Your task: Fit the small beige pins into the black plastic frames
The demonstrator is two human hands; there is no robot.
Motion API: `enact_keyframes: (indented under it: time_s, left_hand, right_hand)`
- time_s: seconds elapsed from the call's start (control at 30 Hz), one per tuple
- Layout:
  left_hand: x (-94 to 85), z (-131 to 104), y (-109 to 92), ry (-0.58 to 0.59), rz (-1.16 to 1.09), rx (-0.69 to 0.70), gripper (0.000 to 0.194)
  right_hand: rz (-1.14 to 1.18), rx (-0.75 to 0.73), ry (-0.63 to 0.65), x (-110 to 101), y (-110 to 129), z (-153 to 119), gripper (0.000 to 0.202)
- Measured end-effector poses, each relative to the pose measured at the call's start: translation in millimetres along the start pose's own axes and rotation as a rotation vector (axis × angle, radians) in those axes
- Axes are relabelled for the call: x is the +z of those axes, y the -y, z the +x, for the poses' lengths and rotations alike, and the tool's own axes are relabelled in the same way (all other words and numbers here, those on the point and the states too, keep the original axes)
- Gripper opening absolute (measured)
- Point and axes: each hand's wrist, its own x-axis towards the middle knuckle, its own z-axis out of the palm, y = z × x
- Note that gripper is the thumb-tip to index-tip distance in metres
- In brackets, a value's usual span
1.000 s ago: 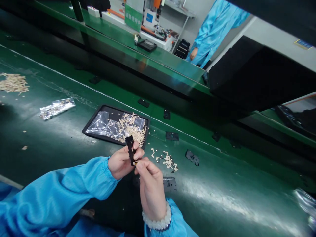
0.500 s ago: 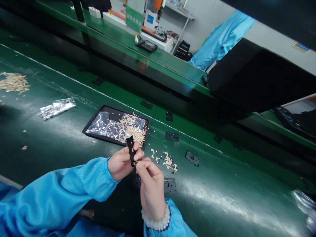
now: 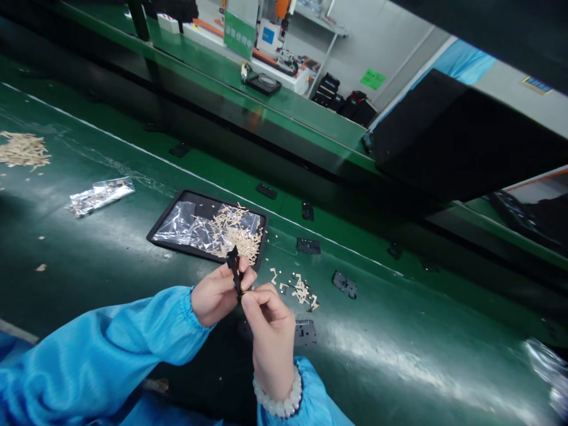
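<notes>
My left hand [image 3: 217,293] is closed around a thin black plastic part [image 3: 235,269], held up on edge above the bench. At the part's lower end, the thumb and forefinger of my right hand [image 3: 270,319] are pinched together. Whatever sits between those fingertips is too small to make out. Behind my hands is a black tray [image 3: 171,245] with clear plastic bags and many small beige pieces [image 3: 244,239]. A small heap of beige and dark pieces [image 3: 302,290] lies right of my hands. Flat black plates [image 3: 306,332] are partly hidden behind my right wrist.
Several black plates, such as this one [image 3: 345,284], lie spaced along the green bench [image 3: 399,343]. A plastic bag [image 3: 102,195] and a beige pile [image 3: 24,149] are at left. A large black panel [image 3: 461,136] stands at upper right, with crumpled clear plastic [image 3: 548,373] at far right.
The black part has turned slightly more edge-on in my left hand, with my right fingertips still at its lower end. A blue-sleeved person in the background has moved right, mostly behind the panel.
</notes>
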Motion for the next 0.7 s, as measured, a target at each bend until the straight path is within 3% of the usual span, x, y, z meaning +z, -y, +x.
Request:
enact_keyframes:
  time_s: [0.23,0.43,0.7]
  left_hand:
    - [4.5,-3,-1,-0.097,0.134,0.071,0.024]
    - [9.8,-7,1,-0.248,0.281,0.157,0.032]
    - [3.6,-15,5,-0.362,0.561,0.282,0.025]
  right_hand:
    - [-0.044,-0.041,0.031,-6,-2,0,0.018]
    - [-0.043,-0.063,0.044,-11,0,1,0.017]
    - [-0.209,-0.182,0.017,-15,4,-1,0.010]
